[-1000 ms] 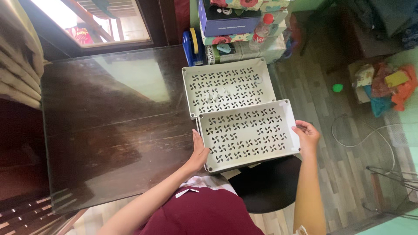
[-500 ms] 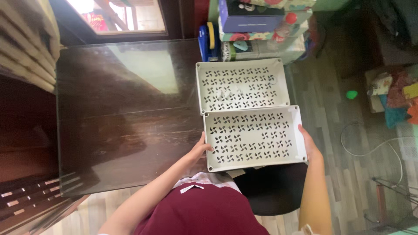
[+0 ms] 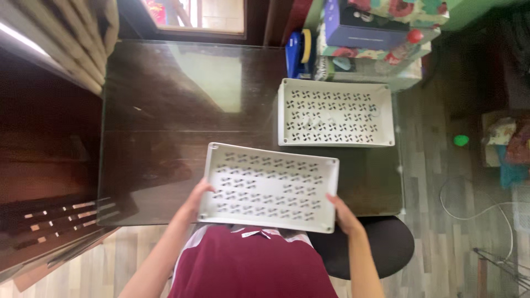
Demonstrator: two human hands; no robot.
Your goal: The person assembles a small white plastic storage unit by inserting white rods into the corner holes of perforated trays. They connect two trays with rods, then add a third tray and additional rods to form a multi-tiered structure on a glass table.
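Two white rectangular plastic trays with rows of pinwheel-shaped perforations lie in the middle of the frame. The nearer white perforated tray (image 3: 270, 186) sits at lower centre, slightly tilted against the frame's edges, its near side overhanging the lower edge of the dark, glossy glass-topped wooden table (image 3: 182, 127). The left hand (image 3: 199, 200) grips this tray at its lower left corner, fingers curled up against the short side, and the right hand (image 3: 343, 214) clasps its lower right corner, so both hands are closed on the same tray. The farther white perforated tray (image 3: 335, 112) rests flat on the table at upper right of centre, apart from the held one, with a strip of dark tabletop between them. The glass top reflects pale light from a window (image 3: 196, 15) at the top edge of the frame, giving a greenish sheen across the upper middle. A blue tool-like object (image 3: 300, 53) lies just above the farther tray, beside a stack of floral-patterned boxes (image 3: 381, 33) at upper right. A round black chair seat (image 3: 381, 248) shows below the table's right corner. The grey wood-plank floor (image 3: 441, 221) fills the right side, with a small green ball (image 3: 461, 140) and a loose white cable (image 3: 475, 204) on it. Pale folded curtain fabric (image 3: 66, 38) hangs at upper left. The person's maroon shirt (image 3: 248, 267) fills the bottom centre.
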